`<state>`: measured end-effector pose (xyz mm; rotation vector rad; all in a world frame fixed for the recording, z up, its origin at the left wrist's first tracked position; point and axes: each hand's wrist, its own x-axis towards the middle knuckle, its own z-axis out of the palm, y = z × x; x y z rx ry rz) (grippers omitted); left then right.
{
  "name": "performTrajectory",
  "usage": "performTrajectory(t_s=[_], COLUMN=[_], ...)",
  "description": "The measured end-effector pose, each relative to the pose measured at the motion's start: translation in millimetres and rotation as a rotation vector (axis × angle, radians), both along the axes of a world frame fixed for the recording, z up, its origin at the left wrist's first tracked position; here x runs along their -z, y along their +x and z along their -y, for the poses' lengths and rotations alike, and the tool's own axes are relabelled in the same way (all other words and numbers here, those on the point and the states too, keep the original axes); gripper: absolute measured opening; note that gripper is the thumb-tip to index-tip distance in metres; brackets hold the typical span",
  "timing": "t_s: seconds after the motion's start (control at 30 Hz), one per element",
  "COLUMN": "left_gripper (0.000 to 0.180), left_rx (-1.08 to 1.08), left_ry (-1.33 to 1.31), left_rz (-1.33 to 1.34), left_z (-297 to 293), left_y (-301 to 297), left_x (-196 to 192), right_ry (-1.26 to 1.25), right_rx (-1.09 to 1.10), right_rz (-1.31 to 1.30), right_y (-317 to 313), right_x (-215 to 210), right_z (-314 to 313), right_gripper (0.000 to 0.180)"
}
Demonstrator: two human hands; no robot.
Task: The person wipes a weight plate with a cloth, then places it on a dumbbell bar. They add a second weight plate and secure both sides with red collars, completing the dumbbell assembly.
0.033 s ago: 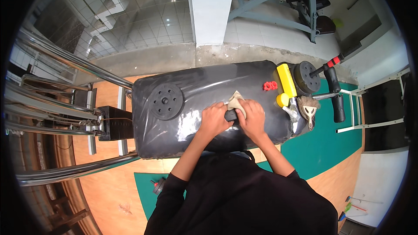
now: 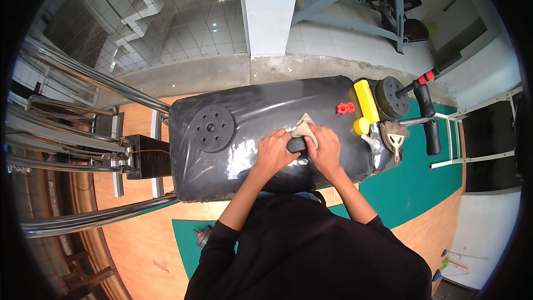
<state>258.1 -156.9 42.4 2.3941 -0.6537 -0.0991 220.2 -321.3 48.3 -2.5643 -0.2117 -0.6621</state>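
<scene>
Over the middle of a bench top wrapped in shiny black plastic [image 2: 266, 97], both hands work on a small dark, rounded piece [image 2: 297, 145]. My left hand [image 2: 273, 152] is closed around its left side. My right hand [image 2: 325, 147] presses a beige cloth [image 2: 303, 126] against its right side. The fingers and cloth hide much of the piece, so I cannot tell its exact kind. To the left on the bench lies a round black weight plate [image 2: 212, 128] with several holes.
Right of my hands are red ring-shaped parts [image 2: 345, 108], a yellow bottle [image 2: 366, 101], a yellow round lid [image 2: 361, 126], a brush [image 2: 395, 138] and another black plate [image 2: 392, 98] by a threaded bar. Chrome rails [image 2: 105, 214] border the left; green matting [image 2: 413, 189] covers floor at right.
My right hand and the cloth have shifted very slightly to the right. The dark piece shows at a slightly different angle between my fingers.
</scene>
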Motion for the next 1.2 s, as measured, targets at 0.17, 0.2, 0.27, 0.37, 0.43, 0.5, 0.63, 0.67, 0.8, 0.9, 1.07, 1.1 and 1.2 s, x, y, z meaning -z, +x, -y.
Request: performTrajectory(t_s=[0.17,0.2,0.27,0.37,0.43,0.5,0.63,0.67,0.8,0.9,1.07,1.1,1.2], left_gripper=[0.066,0.066,0.060,0.052,0.047,0.046,0.042,0.042,0.057,0.067,0.067,0.063,0.056], left_rx=[-0.095,-0.112,-0.143,-0.084,-0.048,0.005,0.221,0.281,0.141,-0.022,-0.061,-0.094,-0.142], left_ry=[-0.435,-0.468,-0.518,-0.267,-0.262,-0.147,0.222,0.284,0.164,-0.436,-0.430,-0.474,-0.474], left_rz=[0.006,-0.099,-0.163,-0.102,0.023,0.060,0.127,0.165,0.011,-0.068,-0.209,-0.248,-0.198], left_z=[-13.5,-18.0,-21.6,-17.5,-13.1,-14.1,-5.0,-0.9,5.8,-6.6,-47.0,-44.5,-38.4], left_y=[-8.7,-10.5,-5.0,2.2,7.5,11.1,19.0,19.3,12.5,2.7,-6.4,-8.5,-10.7], left_x=[43.6,68.4,94.6,48.1,34.4,14.2,-6.2,-1.8,-9.2,10.1,102.9,103.1,85.4], right_ry=[0.248,0.297,0.389,0.512,0.469,0.289,0.049,-0.021,-0.054,0.113,0.353,0.404,0.507], right_rx=[0.143,0.171,0.203,0.311,0.338,0.320,0.154,0.139,0.104,0.095,0.166,0.178,0.272], right_rz=[-0.014,-0.017,-0.065,-0.146,-0.171,-0.052,0.059,0.071,0.008,-0.058,-0.072,-0.075,-0.234], right_y=[14.7,19.1,28.2,34.2,34.6,23.1,-0.9,-3.1,-3.7,2.3,17.1,19.8,29.8], right_x=[21.4,23.1,31.6,27.2,30.5,35.9,24.5,19.3,17.2,20.9,38.6,39.8,40.2], right_z=[28.5,29.6,34.3,41.7,42.6,28.4,-10.1,-16.7,-4.8,18.4,40.4,43.9,54.8], right_gripper=[0.027,0.028,0.031,0.033,0.034,0.034,0.027,0.027,0.028,0.030,0.033,0.034,0.038])
